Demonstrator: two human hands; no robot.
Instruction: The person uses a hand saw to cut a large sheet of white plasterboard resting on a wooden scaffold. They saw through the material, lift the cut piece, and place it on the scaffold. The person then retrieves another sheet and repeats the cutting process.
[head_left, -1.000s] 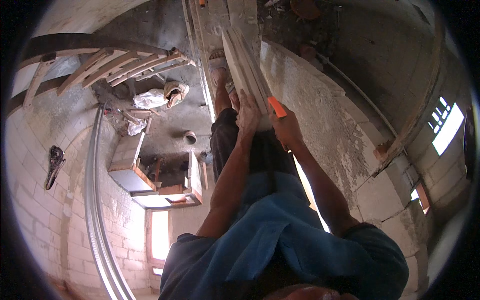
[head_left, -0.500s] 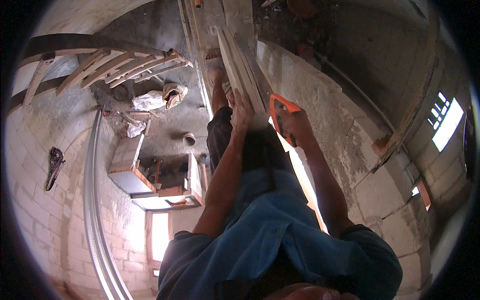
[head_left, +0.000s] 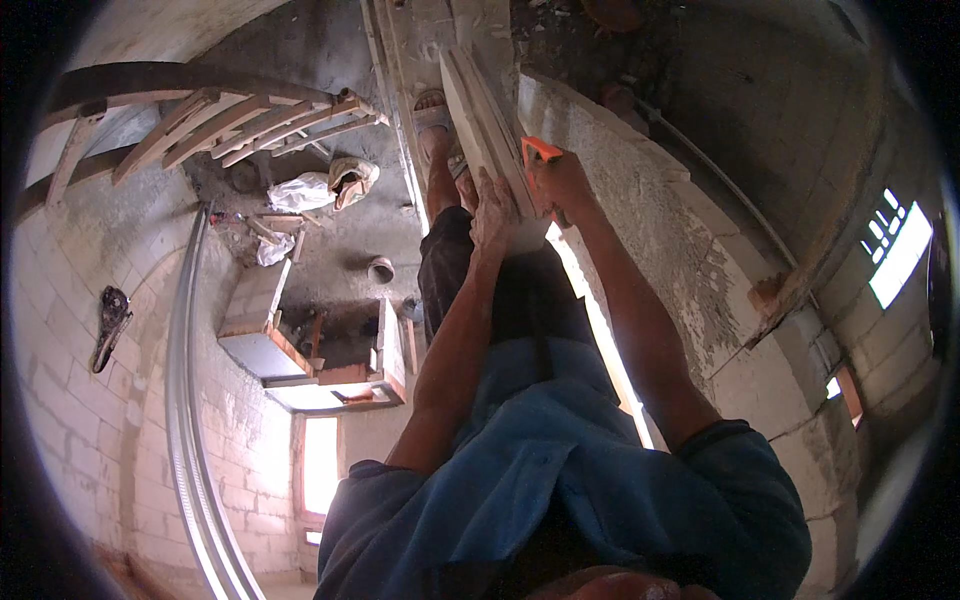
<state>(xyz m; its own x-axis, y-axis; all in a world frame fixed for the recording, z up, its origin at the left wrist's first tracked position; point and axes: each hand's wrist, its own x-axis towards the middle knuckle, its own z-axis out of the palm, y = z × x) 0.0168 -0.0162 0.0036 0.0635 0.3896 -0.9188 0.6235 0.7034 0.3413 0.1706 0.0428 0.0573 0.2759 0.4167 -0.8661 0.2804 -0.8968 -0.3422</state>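
Observation:
I look down along my own body from a high perch. My left hand (head_left: 492,212) presses flat on the near end of a pale, thick board (head_left: 478,112) that slants away over my knees. To its right, my right hand (head_left: 566,186) grips the orange handle of a hand saw (head_left: 540,150) against the board's right edge; the blade is hidden behind the board. My sandalled foot (head_left: 436,112) rests on a narrow plank (head_left: 398,55) beyond the board.
A rough block wall top (head_left: 650,210) runs along my right. Far below lie white sacks (head_left: 318,186), a small bucket (head_left: 380,270) and wooden frames (head_left: 235,120). Long metal rails (head_left: 185,400) lean on the left wall by a hanging tool (head_left: 110,322).
My right hand has pushed the orange saw handle forward and up along the board's edge. My left hand stays pressed on the board in nearly the same spot.

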